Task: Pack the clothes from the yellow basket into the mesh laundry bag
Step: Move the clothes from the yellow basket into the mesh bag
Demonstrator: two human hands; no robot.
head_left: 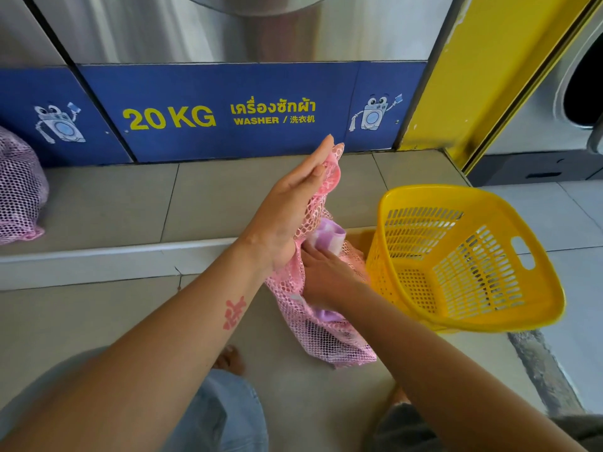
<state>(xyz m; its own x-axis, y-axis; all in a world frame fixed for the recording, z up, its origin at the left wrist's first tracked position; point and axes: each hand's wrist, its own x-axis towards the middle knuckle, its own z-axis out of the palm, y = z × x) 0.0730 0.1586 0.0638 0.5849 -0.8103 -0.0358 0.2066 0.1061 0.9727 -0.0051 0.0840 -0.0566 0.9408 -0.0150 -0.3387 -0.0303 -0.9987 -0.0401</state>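
Left hand [287,213] pinches the pink mesh bag [326,331] up by its rim; right hand [323,275] grips a purple-white garment [326,238] at the bag's mouth; yellow basket [456,256], tipped, lies just beside at three o'clock; floor [98,321] spreads toward nine o'clock.

Your right hand [321,275] hides its fingertips behind the bag [326,327] and cloth [326,238], so its grip can't be read. A second bag [19,187], perhaps full, is cut by the left edge; the washer door [261,4] by the top.
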